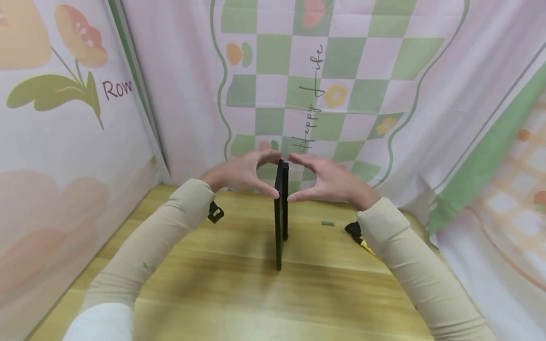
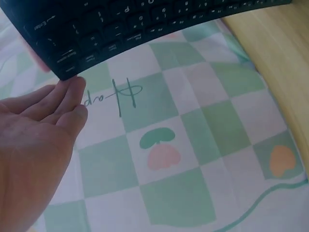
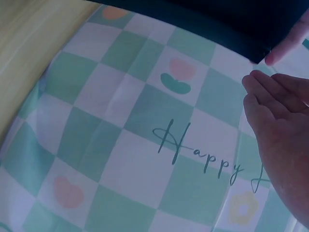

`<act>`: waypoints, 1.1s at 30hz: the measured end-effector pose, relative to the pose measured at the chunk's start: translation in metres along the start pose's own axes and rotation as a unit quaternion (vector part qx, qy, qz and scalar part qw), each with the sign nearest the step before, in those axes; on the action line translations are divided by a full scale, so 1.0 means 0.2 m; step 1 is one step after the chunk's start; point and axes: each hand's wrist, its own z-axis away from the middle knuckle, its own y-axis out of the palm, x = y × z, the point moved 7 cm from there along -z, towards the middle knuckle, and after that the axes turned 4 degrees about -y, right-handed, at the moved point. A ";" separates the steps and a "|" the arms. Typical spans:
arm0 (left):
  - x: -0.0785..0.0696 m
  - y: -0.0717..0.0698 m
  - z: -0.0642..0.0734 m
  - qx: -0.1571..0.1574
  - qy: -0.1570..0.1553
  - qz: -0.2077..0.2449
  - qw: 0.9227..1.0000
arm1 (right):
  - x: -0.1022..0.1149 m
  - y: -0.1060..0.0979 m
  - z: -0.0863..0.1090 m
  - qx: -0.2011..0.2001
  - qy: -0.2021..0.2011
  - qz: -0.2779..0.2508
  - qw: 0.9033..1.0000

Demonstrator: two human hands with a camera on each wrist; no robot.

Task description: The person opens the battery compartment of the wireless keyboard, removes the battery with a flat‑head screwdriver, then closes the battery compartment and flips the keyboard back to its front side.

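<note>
A black keyboard (image 1: pixel 279 222) stands upright on the wooden table, seen nearly edge-on in the head view. Its keys (image 2: pixel 116 29) face my left hand (image 1: pixel 243 171); its plain dark back (image 3: pixel 212 17) faces the right. The left thumb reaches the near part of its top end. Nearly straight, the left fingers (image 2: pixel 72 94) meet a top corner. Across from it, my right hand (image 1: pixel 334 182) has thumb and fingers spread apart, with the fingertips close to the keyboard's back. The right fingers (image 3: pixel 270 89) lie just beside the corner in the right wrist view.
A small green strip (image 1: pixel 327 223) lies right of the keyboard. Beyond it, a black and yellow tool (image 1: pixel 355 232) is partly covered by the right sleeve. A black looped piece (image 1: pixel 215 213) shows beside the left wrist. Patterned curtains (image 1: pixel 187 94) enclose the table (image 1: pixel 239 298).
</note>
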 end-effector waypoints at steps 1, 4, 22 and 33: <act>0.00 0.01 0.00 -0.002 0.009 0.007 1.000 | 0.01 0.01 0.00 0.000 0.002 0.003 1.000; -0.01 0.03 0.00 -0.007 0.034 0.023 0.999 | 0.03 0.03 -0.01 -0.002 0.003 -0.003 1.000; 0.05 0.14 0.00 0.000 0.016 -0.009 1.000 | 0.00 0.00 0.04 -0.021 0.020 0.022 0.999; 0.36 0.49 0.04 0.072 -0.039 -0.029 0.996 | -0.15 -0.09 0.27 -0.030 0.020 0.006 0.999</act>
